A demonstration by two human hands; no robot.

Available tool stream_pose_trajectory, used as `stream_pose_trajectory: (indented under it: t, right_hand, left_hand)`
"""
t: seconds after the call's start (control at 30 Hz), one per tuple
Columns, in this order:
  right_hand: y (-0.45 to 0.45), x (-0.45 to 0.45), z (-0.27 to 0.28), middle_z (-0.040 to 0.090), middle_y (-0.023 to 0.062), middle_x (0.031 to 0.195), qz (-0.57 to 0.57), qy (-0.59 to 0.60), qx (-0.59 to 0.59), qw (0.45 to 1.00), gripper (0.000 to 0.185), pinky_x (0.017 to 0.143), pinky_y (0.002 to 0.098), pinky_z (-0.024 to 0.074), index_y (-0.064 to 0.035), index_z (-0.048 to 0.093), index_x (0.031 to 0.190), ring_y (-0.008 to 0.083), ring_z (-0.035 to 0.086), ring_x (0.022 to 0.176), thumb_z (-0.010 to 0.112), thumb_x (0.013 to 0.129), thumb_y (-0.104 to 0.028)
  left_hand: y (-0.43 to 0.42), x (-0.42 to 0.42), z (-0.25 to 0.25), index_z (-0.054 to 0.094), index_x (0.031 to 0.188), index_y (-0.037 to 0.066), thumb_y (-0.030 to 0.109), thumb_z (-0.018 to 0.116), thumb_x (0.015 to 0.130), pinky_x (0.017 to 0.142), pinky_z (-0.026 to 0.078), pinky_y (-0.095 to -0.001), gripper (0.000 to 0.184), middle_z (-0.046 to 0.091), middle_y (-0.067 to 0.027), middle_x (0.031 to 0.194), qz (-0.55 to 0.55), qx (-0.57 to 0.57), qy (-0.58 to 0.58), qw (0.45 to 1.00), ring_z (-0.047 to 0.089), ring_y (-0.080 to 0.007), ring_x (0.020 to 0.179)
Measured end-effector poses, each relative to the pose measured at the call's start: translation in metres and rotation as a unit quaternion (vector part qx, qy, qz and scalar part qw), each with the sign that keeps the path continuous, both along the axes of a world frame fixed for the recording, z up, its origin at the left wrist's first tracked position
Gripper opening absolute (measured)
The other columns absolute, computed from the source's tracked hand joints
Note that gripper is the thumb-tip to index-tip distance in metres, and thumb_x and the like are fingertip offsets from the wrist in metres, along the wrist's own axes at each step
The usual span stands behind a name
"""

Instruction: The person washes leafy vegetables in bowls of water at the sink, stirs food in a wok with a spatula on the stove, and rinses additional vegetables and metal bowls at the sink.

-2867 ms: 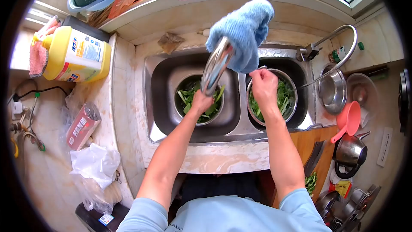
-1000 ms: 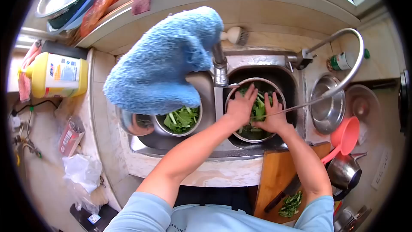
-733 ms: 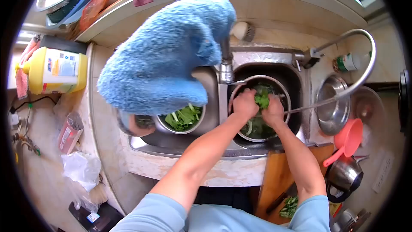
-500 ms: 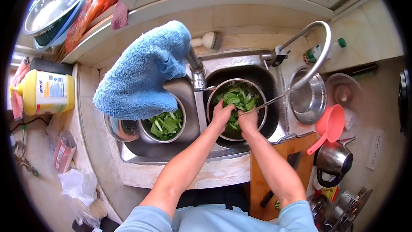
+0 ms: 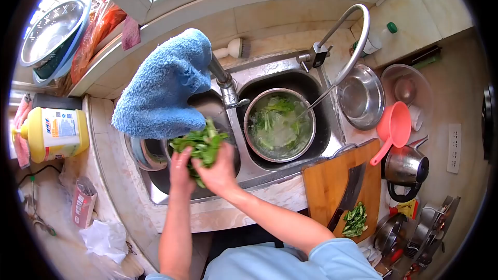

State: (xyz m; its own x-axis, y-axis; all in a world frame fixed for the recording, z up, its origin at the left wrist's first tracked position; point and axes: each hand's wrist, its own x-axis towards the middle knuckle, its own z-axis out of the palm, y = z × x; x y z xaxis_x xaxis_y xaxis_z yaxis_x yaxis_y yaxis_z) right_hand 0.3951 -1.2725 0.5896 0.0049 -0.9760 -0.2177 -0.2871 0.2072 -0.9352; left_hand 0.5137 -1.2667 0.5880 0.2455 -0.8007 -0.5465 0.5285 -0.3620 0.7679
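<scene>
Nearest me, at two o'clock from the person, chopped greens (image 5: 355, 220) lie on a wooden board (image 5: 322, 186), a knife (image 5: 351, 188) just beside them. Toward eleven o'clock, the left hand (image 5: 182, 170) and right hand (image 5: 217, 170), slightly blurred, press together, fingers closed around a bunch of leafy greens (image 5: 203, 144) raised over the left basin (image 5: 208, 105); I can't tell whether its underside touches anything. At twelve, a steel pot (image 5: 309, 140) sits in the right basin (image 5: 328, 119), more leaves (image 5: 277, 119) in its cloudy water. Beyond the bunch, at eleven, a blue cloth (image 5: 161, 85) drapes over a faucet (image 5: 224, 77). Toward one, a curved spout (image 5: 365, 26) arches down to the pot. Farthest, near twelve, lies a white brush (image 5: 235, 49).
</scene>
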Motion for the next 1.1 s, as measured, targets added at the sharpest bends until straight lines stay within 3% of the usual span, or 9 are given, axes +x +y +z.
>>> stream_pose_trajectory:
  t: [0.13,0.23,0.3,0.4,0.53,0.63,0.67,0.87,1.1]
  right_hand:
    - [-0.005,0.048,0.000,0.032,0.0320,0.143,0.116,-0.001,0.203,0.972,0.091,0.113,0.0431,0.0320,0.0008,0.028,0.149,0.0477,0.032,0.136,0.072,0.080,-0.039]
    - [0.003,0.036,-0.031,0.042,0.0305,0.137,0.170,0.082,0.103,0.977,0.069,0.105,0.0439,0.0407,0.0027,0.044,0.139,0.0446,0.048,0.124,0.067,0.085,-0.033]
    - [0.001,-0.001,-0.038,0.067,0.0187,0.092,0.117,0.029,0.042,0.992,0.026,0.073,0.0415,0.0508,-0.0004,0.066,0.102,0.0290,0.065,0.081,0.059,0.093,-0.024]
    - [-0.010,-0.077,-0.028,0.062,0.0005,0.070,0.037,-0.027,0.072,0.996,0.032,0.062,0.0319,0.0473,-0.0015,0.066,0.089,0.0117,0.054,0.064,0.055,0.099,-0.030]
    - [-0.056,-0.183,-0.077,0.066,0.0253,0.094,0.039,0.282,0.109,0.952,0.049,0.081,0.0454,0.0510,0.0009,0.067,0.104,0.0397,0.065,0.091,0.064,0.088,-0.046]
    - [-0.078,-0.189,-0.102,0.030,0.0344,0.143,0.034,0.428,0.214,0.877,0.095,0.107,0.0404,0.0406,0.0016,0.036,0.142,0.0501,0.041,0.128,0.075,0.075,-0.053]
    - [-0.079,-0.185,-0.120,0.034,0.0336,0.141,0.037,0.418,0.222,0.880,0.089,0.107,0.0405,0.0409,0.0001,0.040,0.141,0.0494,0.043,0.127,0.074,0.075,-0.050]
    - [-0.095,-0.157,-0.136,0.054,0.0263,0.129,0.158,0.272,0.189,0.930,0.040,0.100,0.0455,0.0460,-0.0033,0.064,0.117,0.0452,0.056,0.114,0.058,0.081,-0.018]
    - [-0.109,-0.205,-0.113,0.036,0.0231,0.141,0.186,0.492,-0.017,0.851,0.070,0.104,0.0473,0.0425,-0.0099,0.041,0.143,0.0420,0.042,0.129,0.067,0.082,-0.031]
  left_hand:
    - [0.013,0.099,-0.086,0.054,0.128,0.004,0.029,0.053,0.099,0.093,0.051,-0.0366,0.039,0.059,-0.0096,0.128,-0.009,0.077,-0.026,0.997,0.061,-0.0223,0.112]
    - [0.007,0.093,-0.079,0.044,0.141,-0.002,0.039,0.056,0.097,0.108,0.038,-0.0356,0.061,0.048,-0.0182,0.144,-0.118,0.201,-0.383,0.894,0.049,-0.0288,0.131]
    - [0.020,0.083,-0.098,0.039,0.145,-0.003,0.039,0.060,0.095,0.113,0.031,-0.0347,0.068,0.042,-0.0213,0.148,-0.171,0.056,-0.579,0.795,0.042,-0.0323,0.137]
    - [0.021,0.042,-0.094,0.024,0.153,0.005,0.039,0.066,0.087,0.117,0.022,-0.0475,0.085,0.019,-0.0172,0.160,-0.346,0.110,-0.620,0.696,0.019,-0.0426,0.145]
    - [0.009,0.038,-0.148,0.023,0.154,0.014,0.030,0.068,0.083,0.109,0.025,-0.0678,0.086,0.015,-0.0038,0.162,-0.404,0.150,-0.696,0.574,0.018,-0.0434,0.145]
    - [-0.010,0.032,-0.121,0.023,0.155,0.019,0.028,0.068,0.083,0.105,0.024,-0.0734,0.085,0.014,-0.0033,0.163,-0.434,0.132,-0.658,0.601,0.017,-0.0438,0.145]
    - [-0.010,0.027,-0.097,0.033,0.150,0.012,0.024,0.068,0.083,0.115,0.027,-0.0509,0.077,0.023,-0.0138,0.159,-0.419,0.138,-0.651,0.618,0.021,-0.0459,0.143]
    - [0.014,0.009,-0.048,0.060,0.125,0.005,0.012,0.067,0.082,0.099,0.046,-0.0451,0.044,0.056,-0.0178,0.132,-0.229,-0.021,-0.668,0.708,0.052,-0.0407,0.120]
    - [-0.049,-0.145,-0.048,0.058,0.126,0.004,0.008,0.068,0.080,0.101,0.045,-0.0413,0.047,0.059,-0.0174,0.129,-0.380,-0.202,-0.491,0.758,0.056,-0.0324,0.119]
